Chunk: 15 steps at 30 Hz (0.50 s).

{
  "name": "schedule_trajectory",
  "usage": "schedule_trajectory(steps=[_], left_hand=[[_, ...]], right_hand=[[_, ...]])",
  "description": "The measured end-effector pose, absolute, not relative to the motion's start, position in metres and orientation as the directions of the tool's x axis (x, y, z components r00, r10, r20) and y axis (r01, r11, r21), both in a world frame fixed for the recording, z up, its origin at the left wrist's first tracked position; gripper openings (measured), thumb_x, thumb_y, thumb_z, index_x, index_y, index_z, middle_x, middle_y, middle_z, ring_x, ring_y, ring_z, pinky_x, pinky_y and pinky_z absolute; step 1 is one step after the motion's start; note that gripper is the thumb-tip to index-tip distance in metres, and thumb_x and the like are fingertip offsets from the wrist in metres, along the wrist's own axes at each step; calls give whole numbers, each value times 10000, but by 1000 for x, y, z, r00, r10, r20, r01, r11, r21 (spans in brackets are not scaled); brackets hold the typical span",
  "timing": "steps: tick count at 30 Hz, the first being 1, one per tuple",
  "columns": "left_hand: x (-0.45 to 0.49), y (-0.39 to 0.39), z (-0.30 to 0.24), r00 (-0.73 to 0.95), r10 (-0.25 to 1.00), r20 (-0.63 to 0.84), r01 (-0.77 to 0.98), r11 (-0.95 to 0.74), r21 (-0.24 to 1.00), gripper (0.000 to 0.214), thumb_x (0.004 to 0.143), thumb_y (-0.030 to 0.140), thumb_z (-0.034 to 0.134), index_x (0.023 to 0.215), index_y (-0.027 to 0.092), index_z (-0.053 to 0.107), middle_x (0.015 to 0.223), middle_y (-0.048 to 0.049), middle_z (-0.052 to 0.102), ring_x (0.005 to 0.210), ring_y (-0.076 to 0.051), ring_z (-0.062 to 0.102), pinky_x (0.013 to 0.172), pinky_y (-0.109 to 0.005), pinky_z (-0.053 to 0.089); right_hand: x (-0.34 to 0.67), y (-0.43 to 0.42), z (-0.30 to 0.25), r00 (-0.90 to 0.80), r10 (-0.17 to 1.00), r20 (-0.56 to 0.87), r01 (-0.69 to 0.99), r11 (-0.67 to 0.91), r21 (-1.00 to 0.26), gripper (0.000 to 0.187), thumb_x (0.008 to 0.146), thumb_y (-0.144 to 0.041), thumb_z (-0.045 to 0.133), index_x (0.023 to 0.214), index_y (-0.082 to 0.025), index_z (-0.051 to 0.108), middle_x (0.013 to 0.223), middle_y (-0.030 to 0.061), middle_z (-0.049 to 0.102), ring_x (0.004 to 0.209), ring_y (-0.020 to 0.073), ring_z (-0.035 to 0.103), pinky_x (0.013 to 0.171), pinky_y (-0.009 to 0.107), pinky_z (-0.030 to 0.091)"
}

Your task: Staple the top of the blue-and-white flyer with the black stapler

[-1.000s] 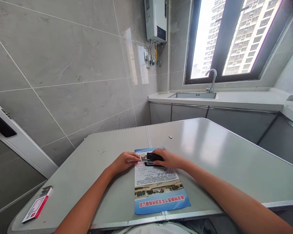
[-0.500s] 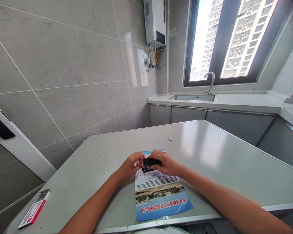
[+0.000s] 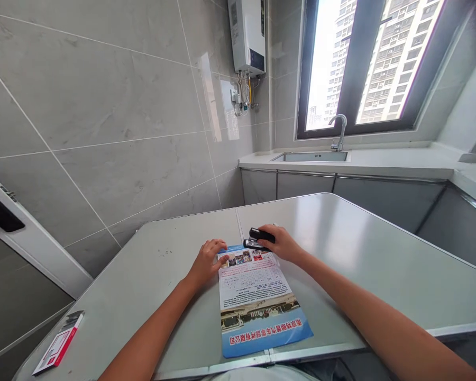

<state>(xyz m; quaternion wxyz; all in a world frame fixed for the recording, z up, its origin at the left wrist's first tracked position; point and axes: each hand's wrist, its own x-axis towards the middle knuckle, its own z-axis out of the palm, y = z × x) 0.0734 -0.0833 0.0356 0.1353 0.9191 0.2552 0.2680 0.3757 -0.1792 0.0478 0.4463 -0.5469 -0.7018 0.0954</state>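
A printed leaflet (image 3: 257,299) with a blue band at its near end lies lengthwise on the grey table (image 3: 360,264). My left hand (image 3: 207,261) rests on the leaflet's far left corner, fingers curled down onto the paper. My right hand (image 3: 282,243) grips a black stapler (image 3: 259,238) just beyond the leaflet's far edge, its jaws pointing left.
A red and white card (image 3: 57,344) lies at the table's near left corner. Behind the table stand a counter with a sink (image 3: 311,156) and tap (image 3: 339,131) under a window, and a water heater (image 3: 247,36) on the tiled wall. A door frame (image 3: 35,243) is at the left.
My right hand has carried the stapler off the leaflet's top part to just past its far edge. My left hand let go of the stapler and now presses the leaflet's corner.
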Motion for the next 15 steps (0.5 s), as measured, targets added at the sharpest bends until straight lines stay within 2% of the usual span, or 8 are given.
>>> schedule_trajectory(steps=[3, 5, 7, 9, 15], left_hand=[[68, -75, 26, 788, 540, 294, 476, -839, 265, 410, 999, 497, 596, 1356, 295, 602, 1552, -117, 495, 1421, -339, 465, 1176, -568, 357], [65, -71, 19, 814, 541, 211, 501, -838, 215, 514, 991, 545, 592, 1458, 336, 550, 1618, -125, 424, 1493, -365, 390, 1213, -627, 291], [65, -69, 14, 819, 550, 164, 521, -832, 192, 536, 994, 566, 574, 1484, 354, 540, 1625, -126, 419, 1511, -373, 368, 1223, -656, 260], [65, -69, 11, 819, 553, 155, 525, -830, 188, 507, 1003, 563, 555, 1462, 347, 569, 1595, -117, 461, 1483, -360, 408, 1222, -641, 278], [66, -69, 12, 824, 531, 198, 491, -844, 218, 454, 991, 528, 589, 1387, 310, 629, 1491, -97, 552, 1357, -319, 512, 1201, -569, 333]], right_hand=[[418, -172, 40, 114, 901, 418, 783, 178, -596, 269, 883, -351, 667, 1110, -217, 723, 1032, 80, 760, 918, 248, 677, 824, 350, 493], [442, -171, 35, 183, 921, 343, 820, 50, -570, 260, 866, -350, 671, 1084, -227, 739, 1032, 78, 767, 914, 252, 678, 805, 340, 489], [460, -171, 34, 189, 945, 266, 834, -11, -552, 268, 863, -362, 659, 1075, -224, 748, 1003, 73, 774, 892, 252, 680, 779, 334, 487], [471, -174, 36, 129, 971, 200, 837, 2, -548, 307, 857, -392, 656, 1092, -220, 754, 1000, 67, 779, 890, 256, 681, 779, 336, 492], [476, -185, 50, -169, 980, 102, 785, 197, -588, 415, 825, -452, 695, 1165, -223, 760, 1120, 74, 778, 971, 277, 687, 843, 352, 508]])
